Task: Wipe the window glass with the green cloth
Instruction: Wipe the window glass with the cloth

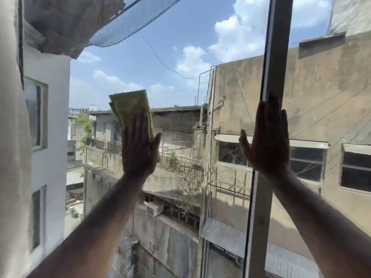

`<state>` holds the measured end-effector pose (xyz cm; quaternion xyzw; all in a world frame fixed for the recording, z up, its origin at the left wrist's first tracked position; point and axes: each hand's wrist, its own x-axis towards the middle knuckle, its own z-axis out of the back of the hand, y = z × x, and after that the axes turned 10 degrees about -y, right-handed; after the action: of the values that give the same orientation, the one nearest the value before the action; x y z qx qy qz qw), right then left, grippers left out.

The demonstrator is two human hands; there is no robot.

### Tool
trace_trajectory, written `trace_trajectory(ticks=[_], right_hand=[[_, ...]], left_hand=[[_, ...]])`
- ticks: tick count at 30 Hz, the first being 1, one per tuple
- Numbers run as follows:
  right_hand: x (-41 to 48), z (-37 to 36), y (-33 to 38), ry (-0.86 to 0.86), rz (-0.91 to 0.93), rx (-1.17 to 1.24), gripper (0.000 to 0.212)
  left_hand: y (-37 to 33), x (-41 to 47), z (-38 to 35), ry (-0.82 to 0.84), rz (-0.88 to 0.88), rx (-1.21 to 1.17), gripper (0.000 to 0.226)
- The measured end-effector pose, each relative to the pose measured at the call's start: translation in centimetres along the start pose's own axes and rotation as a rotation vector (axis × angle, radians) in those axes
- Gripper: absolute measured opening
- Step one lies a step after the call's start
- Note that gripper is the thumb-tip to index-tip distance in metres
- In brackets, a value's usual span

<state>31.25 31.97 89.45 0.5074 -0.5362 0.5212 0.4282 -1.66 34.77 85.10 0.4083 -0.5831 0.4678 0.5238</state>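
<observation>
The window glass (180,57) fills the view, with sky and old buildings behind it. A folded green cloth (131,106) lies flat against the left pane at mid height. My left hand (139,151) presses the cloth's lower part onto the glass, fingers pointing up, so the cloth's top sticks out above them. My right hand (268,137) is flat and spread, resting on the grey vertical window frame (276,47) and the glass beside it. It holds nothing.
The grey frame bar runs from top to bottom right of centre and splits the window into two panes. A pale curtain or wall edge (10,137) borders the far left. Both forearms reach up from the bottom of the view.
</observation>
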Motion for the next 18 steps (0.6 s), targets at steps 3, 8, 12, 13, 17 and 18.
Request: trace_trajectory(ticks=[3,8,12,13,17,18], right_hand=[[0.0,-0.3,-0.1,0.000,-0.001,0.001,0.081],[-0.2,-0.6,-0.3,-0.034,0.008,0.000,0.079],[-0.2,-0.4,-0.4,-0.026,0.006,-0.012,0.079],[-0.2,-0.4,-0.3,-0.023,0.005,-0.009,0.080],[-0.2,-0.5,-0.2,-0.004,-0.006,0.002,0.082],[-0.2,-0.6,-0.2,-0.006,-0.007,-0.001,0.082]], left_hand=[[-1.8,5.3,-0.4,-0.114,0.330,0.029,0.071],[-10.7,4.9,-2.7,-0.051,-0.148,-0.060,0.076],[-10.6,-1.7,-2.8,0.048,-0.544,-0.090,0.076],[-8.6,-2.7,-2.5,0.046,-0.557,-0.080,0.074],[-0.3,-1.3,-0.6,-0.017,-0.273,-0.017,0.067],[0.7,0.4,-0.6,-0.034,-0.128,0.001,0.068]])
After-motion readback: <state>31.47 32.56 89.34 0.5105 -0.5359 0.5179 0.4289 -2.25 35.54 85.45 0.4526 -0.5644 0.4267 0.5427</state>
